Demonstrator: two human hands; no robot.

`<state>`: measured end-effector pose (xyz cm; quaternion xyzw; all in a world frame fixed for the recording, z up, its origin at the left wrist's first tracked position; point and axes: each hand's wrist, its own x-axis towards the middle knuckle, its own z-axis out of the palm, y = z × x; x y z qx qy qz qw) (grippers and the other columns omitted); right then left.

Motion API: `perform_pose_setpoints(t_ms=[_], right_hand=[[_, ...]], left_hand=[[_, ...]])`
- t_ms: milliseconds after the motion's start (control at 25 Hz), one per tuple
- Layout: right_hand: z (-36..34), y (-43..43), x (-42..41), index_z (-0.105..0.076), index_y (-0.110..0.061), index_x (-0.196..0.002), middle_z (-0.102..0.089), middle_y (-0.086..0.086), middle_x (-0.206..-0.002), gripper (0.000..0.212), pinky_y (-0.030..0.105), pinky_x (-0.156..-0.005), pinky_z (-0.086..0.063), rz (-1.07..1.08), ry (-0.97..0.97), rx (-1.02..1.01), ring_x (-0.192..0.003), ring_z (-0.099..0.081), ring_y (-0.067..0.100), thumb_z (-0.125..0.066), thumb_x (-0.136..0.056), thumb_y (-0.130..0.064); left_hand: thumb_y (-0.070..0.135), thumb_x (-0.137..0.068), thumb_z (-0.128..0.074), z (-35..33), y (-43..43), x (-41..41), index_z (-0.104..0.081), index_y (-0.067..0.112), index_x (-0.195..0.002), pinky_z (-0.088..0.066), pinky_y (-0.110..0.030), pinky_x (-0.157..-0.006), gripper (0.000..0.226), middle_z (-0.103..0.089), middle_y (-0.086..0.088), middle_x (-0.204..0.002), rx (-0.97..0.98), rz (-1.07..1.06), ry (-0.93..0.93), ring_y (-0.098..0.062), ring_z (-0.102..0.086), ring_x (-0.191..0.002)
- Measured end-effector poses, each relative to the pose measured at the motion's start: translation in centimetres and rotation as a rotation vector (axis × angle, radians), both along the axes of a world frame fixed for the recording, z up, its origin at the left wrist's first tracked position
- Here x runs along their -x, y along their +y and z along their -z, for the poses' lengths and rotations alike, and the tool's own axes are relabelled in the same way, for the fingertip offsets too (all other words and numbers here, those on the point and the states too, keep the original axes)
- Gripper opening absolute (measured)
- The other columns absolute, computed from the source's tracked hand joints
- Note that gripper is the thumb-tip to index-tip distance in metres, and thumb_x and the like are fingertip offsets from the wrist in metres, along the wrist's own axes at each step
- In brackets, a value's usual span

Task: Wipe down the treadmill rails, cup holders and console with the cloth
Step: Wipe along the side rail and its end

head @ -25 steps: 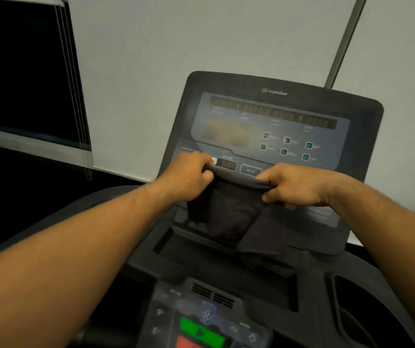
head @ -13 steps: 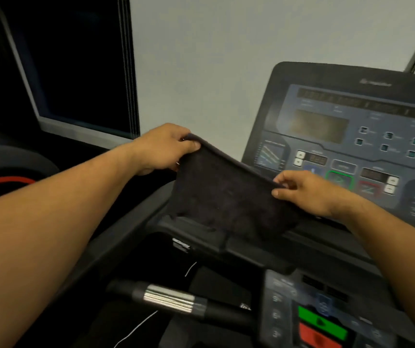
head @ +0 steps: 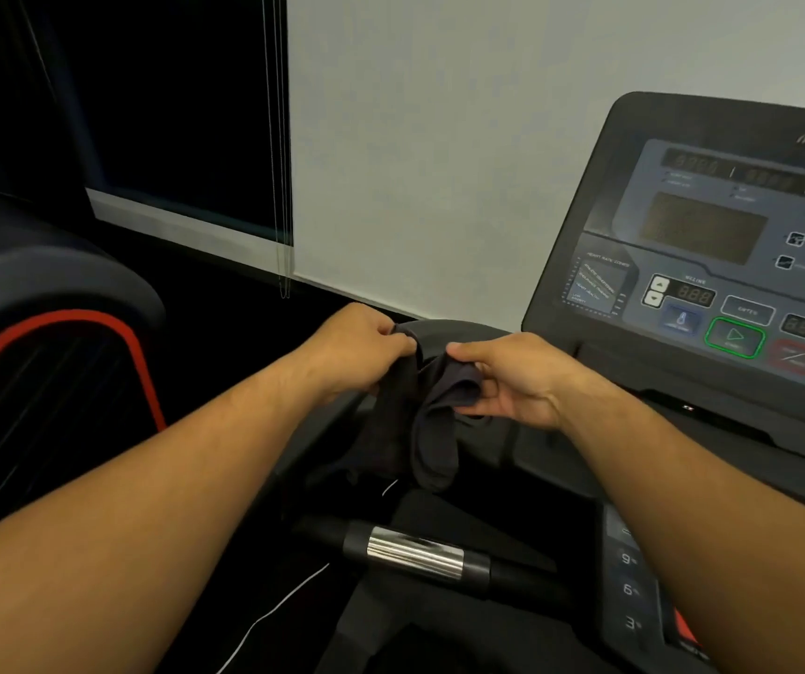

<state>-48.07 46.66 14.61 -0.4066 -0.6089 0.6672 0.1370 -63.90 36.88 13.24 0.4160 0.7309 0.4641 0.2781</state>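
Pale wall fills the background, with a dark window and its hanging blind cords seen well beyond the left fingers. A dark cloth is held between both hands in front of the treadmill. The left hand is closed on the cloth's upper left edge, the fingers curled inward and the fabric pinched under the thumb. The right hand is closed on the upper right edge, the thumb pressed on top and the remaining fingers tucked beneath a fold. The two grips are brought close together, so the cloth is bunched between them and its loose lower part is left hanging below the fingers. Just behind the fingertips a dark curved treadmill rail is seen; whether the cloth is touching it cannot be told. The console is set up and off to the right of the right fingers, apart from the cloth, with a green start button and a red stop button on its lower panel. Below the hanging cloth a handlebar with a chrome sensor band is seen, and a thin white cord is trailed beneath it. Far to the left of the left fingers, a neighbouring machine with red trim is visible.
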Motion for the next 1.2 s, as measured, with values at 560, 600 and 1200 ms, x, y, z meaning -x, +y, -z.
perform_pose_setpoints(t_ms=[560,600,1200], right_hand=[[0.8,0.6,2.3,-0.065,-0.001,-0.112,-0.071,0.018,-0.100,0.026,0.045,-0.088,-0.055,-0.194,0.114,-0.027,-0.097,-0.069,0.033,-0.050,-0.095,-0.011],[1.0,0.7,2.5,-0.066,-0.002,-0.110,-0.071,0.017,-0.098,0.024,0.044,-0.087,-0.055,-0.220,0.107,-0.049,-0.094,-0.070,0.032,-0.050,-0.094,-0.010],[1.0,-2.4,7.0,-0.055,-0.020,-0.075,-0.057,-0.008,-0.065,0.031,0.027,-0.052,-0.037,-0.362,0.028,-1.192,-0.059,-0.052,0.010,-0.072,-0.079,-0.046]], left_hand=[[0.037,-0.077,-0.079,-0.2,-1.9,-0.6,-0.070,0.010,-0.077,-0.042,-0.028,-0.057,0.029,-0.057,0.003,-0.060,0.069,0.068,0.378,-0.009,-0.051,-0.059],[0.031,-0.080,-0.077,-0.2,-2.1,-0.5,-0.070,0.010,-0.077,-0.045,-0.031,-0.058,0.023,-0.060,0.000,-0.062,0.080,0.044,0.427,-0.010,-0.053,-0.060],[0.008,-0.088,-0.047,-2.7,-8.2,1.1,-0.069,0.016,-0.099,-0.044,-0.026,-0.079,0.027,-0.070,-0.003,-0.099,0.044,-0.355,0.623,-0.020,-0.062,-0.097]])
